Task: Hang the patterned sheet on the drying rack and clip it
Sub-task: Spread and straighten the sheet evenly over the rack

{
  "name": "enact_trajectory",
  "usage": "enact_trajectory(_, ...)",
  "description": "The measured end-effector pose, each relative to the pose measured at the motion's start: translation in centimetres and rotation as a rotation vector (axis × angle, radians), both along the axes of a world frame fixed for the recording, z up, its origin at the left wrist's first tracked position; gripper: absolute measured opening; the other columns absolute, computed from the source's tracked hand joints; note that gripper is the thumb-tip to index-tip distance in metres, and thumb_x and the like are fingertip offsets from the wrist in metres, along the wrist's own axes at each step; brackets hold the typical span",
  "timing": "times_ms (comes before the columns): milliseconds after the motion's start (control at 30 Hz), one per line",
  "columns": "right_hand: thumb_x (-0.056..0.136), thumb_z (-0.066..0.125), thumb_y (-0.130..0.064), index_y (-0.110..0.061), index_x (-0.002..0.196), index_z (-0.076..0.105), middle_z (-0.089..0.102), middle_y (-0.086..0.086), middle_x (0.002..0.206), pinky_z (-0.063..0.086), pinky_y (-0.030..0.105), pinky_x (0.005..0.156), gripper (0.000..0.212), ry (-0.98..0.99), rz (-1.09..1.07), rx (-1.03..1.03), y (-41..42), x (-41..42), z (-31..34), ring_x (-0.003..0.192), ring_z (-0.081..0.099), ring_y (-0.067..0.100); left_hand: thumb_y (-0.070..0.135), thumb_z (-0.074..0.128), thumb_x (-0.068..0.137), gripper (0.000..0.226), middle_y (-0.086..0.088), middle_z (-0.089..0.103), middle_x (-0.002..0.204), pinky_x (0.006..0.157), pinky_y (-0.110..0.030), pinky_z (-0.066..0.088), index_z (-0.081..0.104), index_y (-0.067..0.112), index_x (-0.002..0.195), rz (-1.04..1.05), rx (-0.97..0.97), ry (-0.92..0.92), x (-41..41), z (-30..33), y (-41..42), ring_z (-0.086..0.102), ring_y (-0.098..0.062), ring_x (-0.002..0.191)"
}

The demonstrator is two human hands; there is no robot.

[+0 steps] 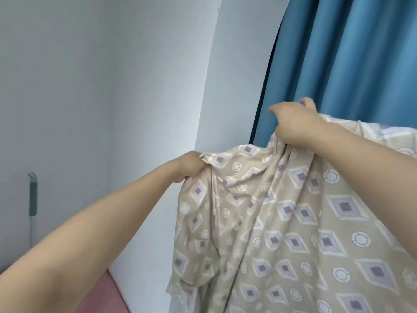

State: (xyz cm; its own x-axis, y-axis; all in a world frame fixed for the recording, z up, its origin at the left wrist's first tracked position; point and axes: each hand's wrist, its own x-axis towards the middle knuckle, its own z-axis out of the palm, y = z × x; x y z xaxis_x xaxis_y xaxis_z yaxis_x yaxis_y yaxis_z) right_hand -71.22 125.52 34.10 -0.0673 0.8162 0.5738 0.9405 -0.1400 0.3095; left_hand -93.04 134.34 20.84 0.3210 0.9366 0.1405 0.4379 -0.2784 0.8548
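Observation:
The patterned sheet (293, 233) is beige with purple diamonds and white circles. It hangs in folds from both my hands across the middle and right of the view. My left hand (189, 166) grips its upper left edge in a fist. Higher and to the right, my right hand (291, 123) holds a bunched part of the top edge. No drying rack or clip shows; the cloth hides whatever is behind and below it.
A blue curtain (349, 59) hangs behind the sheet at the upper right. White walls (101, 86) meet in a corner at the centre. A mop handle (32, 199) leans on the left wall. A pink surface (101, 297) lies at the bottom left.

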Motion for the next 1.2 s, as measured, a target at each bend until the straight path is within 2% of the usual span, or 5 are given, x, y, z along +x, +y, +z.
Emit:
enact_trajectory(200, 0.09, 0.051, -0.047, -0.023, 0.131, 0.042, 0.06, 0.005, 0.125, 0.036, 0.041, 0.099, 0.048, 0.064, 0.105, -0.214, 1.6, -4.1, -2.1, 0.118, 0.053, 0.03, 0.012, 0.059, 0.087, 0.016, 0.003, 0.065, 0.06, 0.052, -0.021, 0.048, 0.064, 0.017, 0.072, 0.013, 0.305, -0.316, 1.2, 8.8, -2.0, 0.061, -0.012, 0.053)
enact_trajectory(467, 0.085, 0.037, -0.002, -0.006, 0.11, 0.059, 0.059, 0.019, 0.121, 0.041, 0.037, 0.081, 0.033, 0.576, 0.017, 0.234, 3.0, -3.0, -0.8, 0.111, 0.056, 0.039, 0.017, 0.064, 0.084, 0.024, -0.015, 0.068, 0.099, 0.069, -0.039, 0.061, 0.064, 0.003, 0.103, 0.208, -0.157, 0.779, -6.3, 2.0, 0.0, 0.068, -0.03, 0.081)
enact_trajectory(767, 0.085, 0.04, -0.001, -0.001, 0.11, 0.061, 0.06, 0.022, 0.12, 0.044, 0.039, 0.086, 0.032, 0.543, 0.029, 0.213, 3.8, -3.6, -1.0, 0.11, 0.056, 0.04, 0.003, 0.042, 0.09, 0.034, -0.017, 0.052, 0.124, 0.09, -0.041, 0.044, 0.057, 0.015, 0.118, 0.965, 0.506, 0.395, -14.0, 7.8, 2.7, 0.052, -0.036, 0.113)
enact_trajectory(967, 0.088, 0.039, -0.004, -0.001, 0.104, 0.059, 0.061, 0.023, 0.116, 0.041, 0.035, 0.079, 0.026, 0.71, 0.189, 0.146, 4.5, -5.4, -3.1, 0.106, 0.056, 0.04, 0.06, 0.067, 0.074, 0.075, -0.003, 0.05, 0.136, 0.103, -0.041, 0.042, 0.042, 0.025, 0.135, -0.041, -0.301, 0.1, -9.9, -1.6, -4.1, 0.053, -0.021, 0.119)
enact_trajectory(1200, 0.081, 0.043, -0.023, -0.008, 0.111, 0.046, 0.054, 0.015, 0.104, 0.04, 0.034, 0.067, 0.033, 0.719, 0.211, 0.061, 4.4, -6.3, -3.6, 0.093, 0.054, 0.036, 0.078, 0.063, 0.057, 0.109, 0.007, 0.022, 0.146, 0.114, -0.042, 0.021, 0.018, 0.033, 0.144, 0.115, 0.232, 0.355, -1.0, -13.6, -8.3, 0.02, -0.014, 0.137)
